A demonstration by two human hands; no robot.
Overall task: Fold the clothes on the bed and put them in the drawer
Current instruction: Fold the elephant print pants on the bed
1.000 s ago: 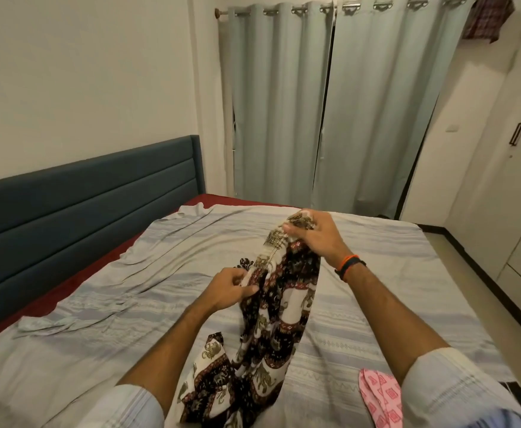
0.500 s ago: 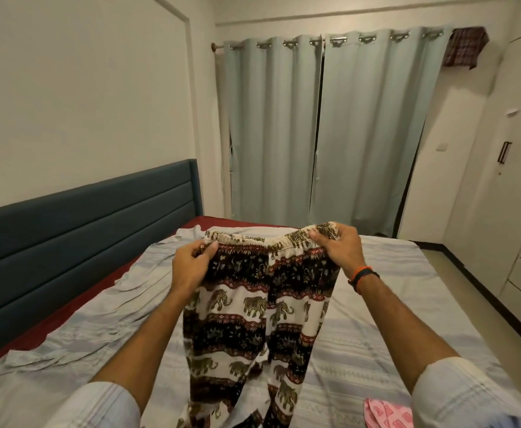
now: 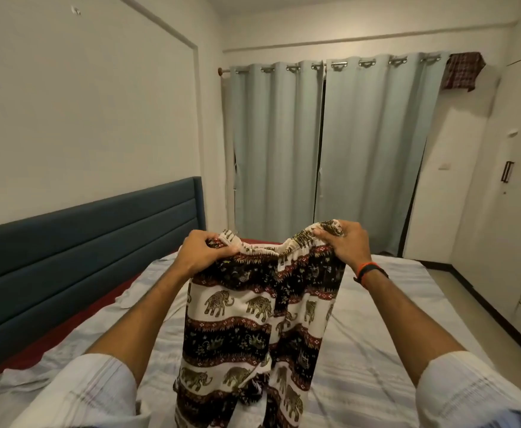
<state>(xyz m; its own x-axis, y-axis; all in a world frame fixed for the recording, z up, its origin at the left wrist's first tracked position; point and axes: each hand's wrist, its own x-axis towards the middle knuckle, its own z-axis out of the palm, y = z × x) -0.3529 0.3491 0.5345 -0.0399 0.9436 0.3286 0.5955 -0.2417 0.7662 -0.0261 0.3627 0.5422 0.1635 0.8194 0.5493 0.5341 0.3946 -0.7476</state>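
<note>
Elephant-print cotton trousers hang lengthwise above the bed, waistband up; left hand and right hand pinch its corners, raised higher and wider apart than before.

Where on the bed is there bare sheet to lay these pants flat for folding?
Bare sheet lies right of the elephant-print pants, out to the floor-side edge. More lies left, toward the blue headboard, though rumpled. The middle is crowded: left hand and right hand grip the waistband, legs hanging.
</note>
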